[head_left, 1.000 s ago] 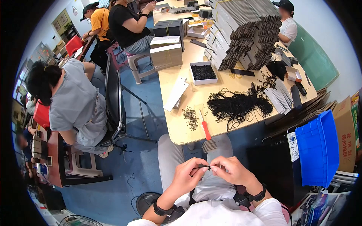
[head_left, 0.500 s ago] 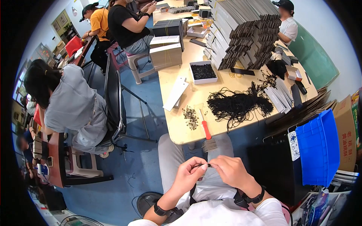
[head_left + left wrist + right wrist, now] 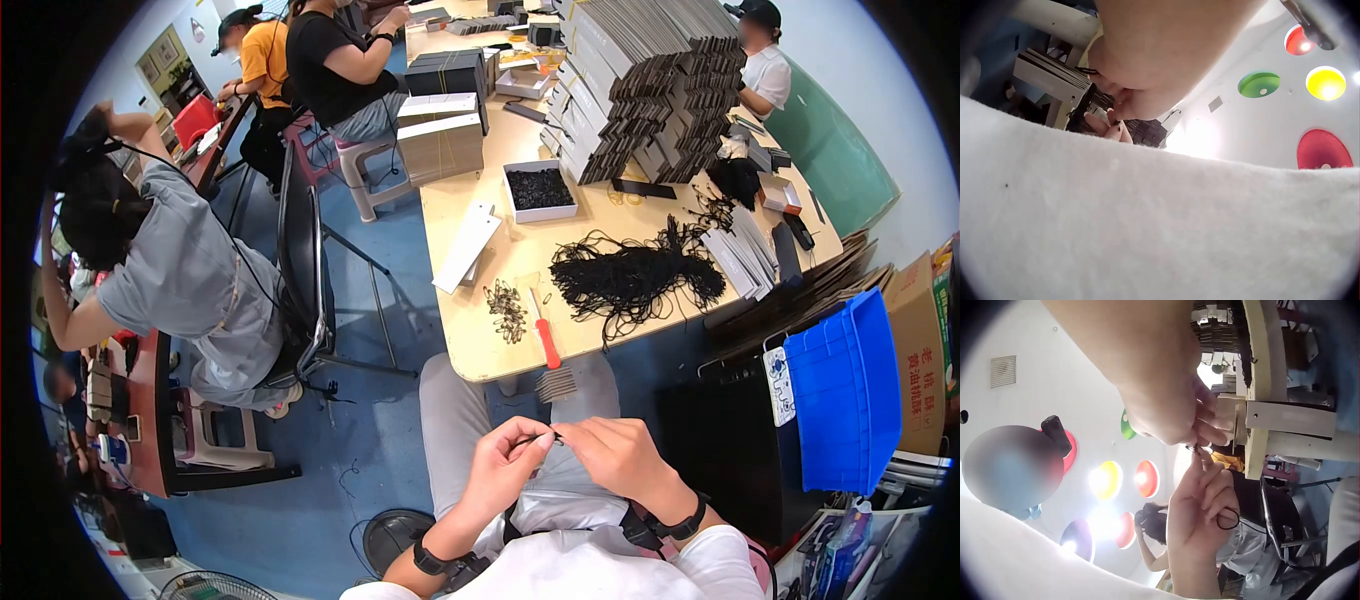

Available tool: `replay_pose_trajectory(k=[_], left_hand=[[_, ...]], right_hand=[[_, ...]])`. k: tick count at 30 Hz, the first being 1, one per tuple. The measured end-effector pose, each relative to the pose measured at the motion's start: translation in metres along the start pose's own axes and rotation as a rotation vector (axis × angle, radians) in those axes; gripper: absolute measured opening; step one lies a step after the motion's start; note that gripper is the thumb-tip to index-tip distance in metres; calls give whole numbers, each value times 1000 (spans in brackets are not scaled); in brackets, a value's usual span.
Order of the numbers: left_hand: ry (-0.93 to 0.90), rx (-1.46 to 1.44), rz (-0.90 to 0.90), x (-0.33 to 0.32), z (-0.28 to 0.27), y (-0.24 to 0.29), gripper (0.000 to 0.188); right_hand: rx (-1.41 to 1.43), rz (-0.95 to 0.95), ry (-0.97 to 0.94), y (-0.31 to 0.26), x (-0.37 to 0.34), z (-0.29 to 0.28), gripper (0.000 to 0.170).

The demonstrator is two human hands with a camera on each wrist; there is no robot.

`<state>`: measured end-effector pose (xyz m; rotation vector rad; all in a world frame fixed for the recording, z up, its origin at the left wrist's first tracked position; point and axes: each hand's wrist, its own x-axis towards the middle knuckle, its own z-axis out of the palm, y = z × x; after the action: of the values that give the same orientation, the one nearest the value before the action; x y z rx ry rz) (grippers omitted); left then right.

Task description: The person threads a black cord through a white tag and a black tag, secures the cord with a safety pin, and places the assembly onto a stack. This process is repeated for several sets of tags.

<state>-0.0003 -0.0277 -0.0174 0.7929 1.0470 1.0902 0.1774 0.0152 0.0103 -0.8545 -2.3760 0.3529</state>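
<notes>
Over the lap, my left hand [image 3: 505, 462] and right hand [image 3: 622, 458] meet at their fingertips. Between thumb and fingers, the left hand pinches a thin black cord [image 3: 1238, 520], part of which loops out beside its curled fingers in the right wrist view. My right hand, its back turned upward, pinches the cord close by; the fingertips mostly hide that spot. A stack of grey cards [image 3: 556, 385] lies on the thigh just beyond the hands. On the table ahead are a heap of black cords [image 3: 635, 278], a pile of small metal clips [image 3: 507, 312] and a red-handled tool [image 3: 546, 342].
The table [image 3: 465, 345] also carries a white box of small black parts [image 3: 540, 192], white cards [image 3: 468, 250] and tall stacks of grey cards [image 3: 640, 90]. To the right stands a blue bin [image 3: 840, 395]. A person in grey [image 3: 205, 265] sits at the left.
My right hand has rolled over, its back now up, and its fingers have closed in against the left fingertips. The seated person at left has raised both arms to the head.
</notes>
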Motion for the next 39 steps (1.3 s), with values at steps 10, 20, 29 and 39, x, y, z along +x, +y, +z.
replay_pose_trajectory(k=[10, 20, 29, 39], left_hand=[[-12, -85, -80, 1, -3, -1, 13], [15, -101, -44, 1, -1, -5, 12], [19, -47, -31, 0, 2, -5, 11], [41, -41, -55, 0, 4, -6, 10]], right_hand=[[131, 100, 119, -3, -4, 13, 18], [62, 49, 147, -1, -8, 18, 23], [94, 85, 85, 4, -8, 12, 17], [-52, 40, 47, 0, -8, 11, 20]])
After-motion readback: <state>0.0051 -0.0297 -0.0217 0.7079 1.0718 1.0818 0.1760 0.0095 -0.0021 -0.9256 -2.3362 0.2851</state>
